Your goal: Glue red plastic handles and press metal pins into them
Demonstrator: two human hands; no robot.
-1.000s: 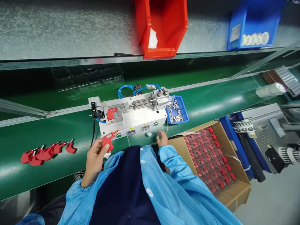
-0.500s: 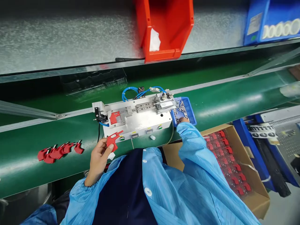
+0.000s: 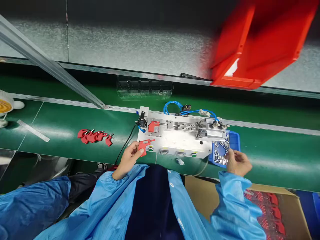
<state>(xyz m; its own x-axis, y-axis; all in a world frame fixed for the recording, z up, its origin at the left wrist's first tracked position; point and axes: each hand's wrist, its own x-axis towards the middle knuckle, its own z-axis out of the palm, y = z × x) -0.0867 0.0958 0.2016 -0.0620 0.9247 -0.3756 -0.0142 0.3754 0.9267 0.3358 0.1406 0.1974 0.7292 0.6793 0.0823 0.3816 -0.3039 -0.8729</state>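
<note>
My left hand (image 3: pixel 128 158) pinches a red pistol-shaped plastic part (image 3: pixel 142 146) in front of the fixture's left end. A narrow prong on that part points right. Over the right edge of a blue tray (image 3: pixel 235 140) of short metal pins (image 3: pixel 220 158), my right hand (image 3: pixel 238 162) has thumb and fingers pressed together; whatever is between them is too small to make out. The metal fixture (image 3: pixel 172 141) stands between my hands, with another red part (image 3: pixel 153 126) seated in its left nest and a rod lined up beside it.
Several red parts with metal pins (image 3: pixel 93 136) lie in a row on the green bench, left. Beyond them is a steel ruler (image 3: pixel 33 130). A red bin (image 3: pixel 237 81) overhangs at upper right. A cardboard box (image 3: pixel 292 206) of red parts sits below right. Another person's blue sleeve (image 3: pixel 35 203) shows lower left.
My view has swung left. My right hand has come up out of the pin tray to its right edge, fingers pinched. My left hand keeps hold of the red part.
</note>
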